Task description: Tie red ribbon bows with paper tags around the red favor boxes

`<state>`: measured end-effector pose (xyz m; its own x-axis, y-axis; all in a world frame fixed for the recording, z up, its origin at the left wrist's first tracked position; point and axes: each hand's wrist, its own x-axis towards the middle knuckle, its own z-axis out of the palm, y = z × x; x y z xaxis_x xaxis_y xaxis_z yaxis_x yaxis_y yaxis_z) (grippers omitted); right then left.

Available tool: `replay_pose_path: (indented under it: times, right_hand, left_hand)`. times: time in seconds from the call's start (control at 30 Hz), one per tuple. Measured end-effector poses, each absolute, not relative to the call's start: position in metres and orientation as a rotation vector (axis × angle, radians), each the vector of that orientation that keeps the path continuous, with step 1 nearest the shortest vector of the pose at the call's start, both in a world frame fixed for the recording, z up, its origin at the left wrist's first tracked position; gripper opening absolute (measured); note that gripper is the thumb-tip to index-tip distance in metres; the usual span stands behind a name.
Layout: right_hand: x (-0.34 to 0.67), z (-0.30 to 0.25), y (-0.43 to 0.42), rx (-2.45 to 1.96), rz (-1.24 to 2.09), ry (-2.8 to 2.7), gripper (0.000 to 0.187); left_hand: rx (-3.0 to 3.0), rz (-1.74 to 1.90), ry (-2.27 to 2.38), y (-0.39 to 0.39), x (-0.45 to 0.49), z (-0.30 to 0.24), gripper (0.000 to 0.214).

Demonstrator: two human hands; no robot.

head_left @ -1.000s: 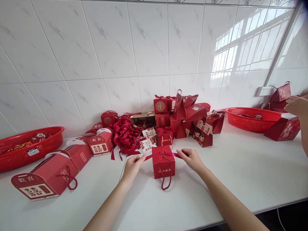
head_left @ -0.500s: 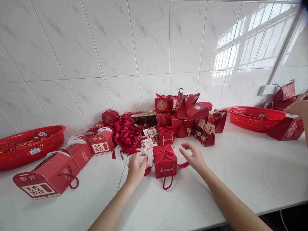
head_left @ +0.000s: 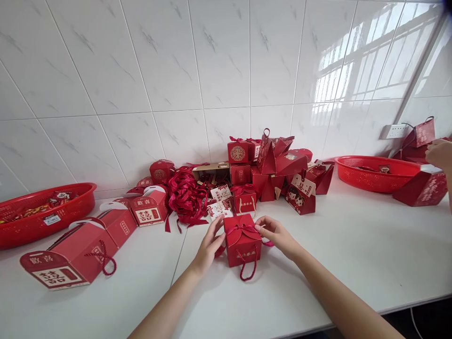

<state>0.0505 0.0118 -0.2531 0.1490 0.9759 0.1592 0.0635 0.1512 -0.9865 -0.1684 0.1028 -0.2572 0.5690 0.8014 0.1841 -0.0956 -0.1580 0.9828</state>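
Note:
A small red gift box (head_left: 243, 245) with a rope handle stands on the white counter (head_left: 318, 263) in front of me. A red ribbon (head_left: 243, 229) is tied across its top. My left hand (head_left: 211, 245) presses against the box's left side, fingers curled at the ribbon. My right hand (head_left: 277, 234) pinches the ribbon at the box's top right corner.
A pile of red gift boxes (head_left: 275, 174) and a heap of red ribbons (head_left: 185, 195) lie against the tiled wall. Larger house-shaped boxes (head_left: 81, 249) sit left. Red baskets stand at far left (head_left: 38, 212) and right (head_left: 374, 172). Another person's hand (head_left: 439, 153) works at the right edge.
My hands let the ribbon ends go and drew apart. Both have since closed in on the box top and taken hold of the ribbon there.

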Motion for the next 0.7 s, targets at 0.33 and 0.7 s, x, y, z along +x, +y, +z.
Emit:
replay_pose_path:
  times: [0.33,0.7]
  right_hand:
    - [0.054,-0.246,0.007,-1.284,1.202,-1.371,0.046]
    - [0.046,-0.199,0.018,-0.812,1.203,-1.327,0.034]
  left_hand:
    - [1.534,0.798,0.526,0.092,-0.177,-0.247,0.071]
    - [1.476,0.770,0.513,0.095,-0.177,-0.250,0.072]
